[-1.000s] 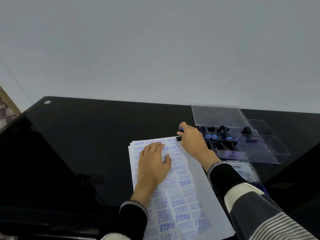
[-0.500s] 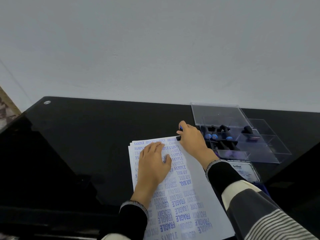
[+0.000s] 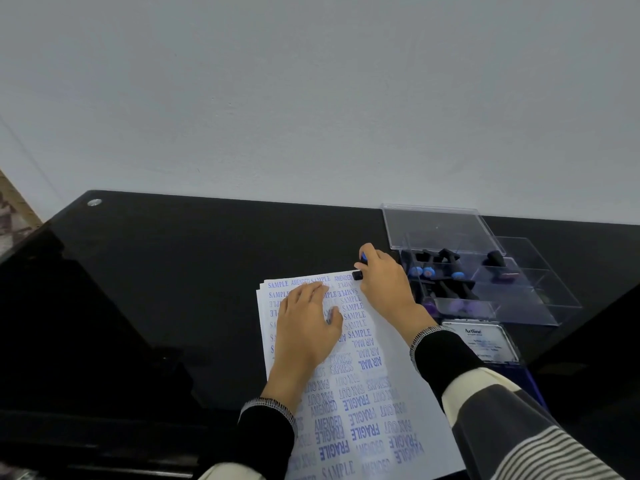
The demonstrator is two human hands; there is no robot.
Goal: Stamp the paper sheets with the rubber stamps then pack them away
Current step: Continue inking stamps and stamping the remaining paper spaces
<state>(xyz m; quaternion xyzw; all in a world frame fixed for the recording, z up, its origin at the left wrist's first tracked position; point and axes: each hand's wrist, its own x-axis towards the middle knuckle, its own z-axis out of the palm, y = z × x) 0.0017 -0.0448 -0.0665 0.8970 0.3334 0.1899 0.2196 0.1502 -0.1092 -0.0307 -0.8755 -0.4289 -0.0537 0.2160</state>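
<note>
A stack of white paper sheets [image 3: 391, 344], covered in blue stamped words, lies on the black table. My left hand [image 3: 306, 322] rests flat on the upper left of the top sheet. My right hand [image 3: 384, 280] grips a black rubber stamp [image 3: 357, 274] with a blue top and presses it on the sheet's far right corner. Several more black stamps [image 3: 446, 268] sit in the clear plastic box [image 3: 526, 299] to the right.
The clear box's lid [image 3: 436, 226] stands open behind it. A blue ink pad [image 3: 481, 341] with a white label lies right of the sheets, under my right forearm. The glossy black table [image 3: 173, 271] ends at a white wall behind.
</note>
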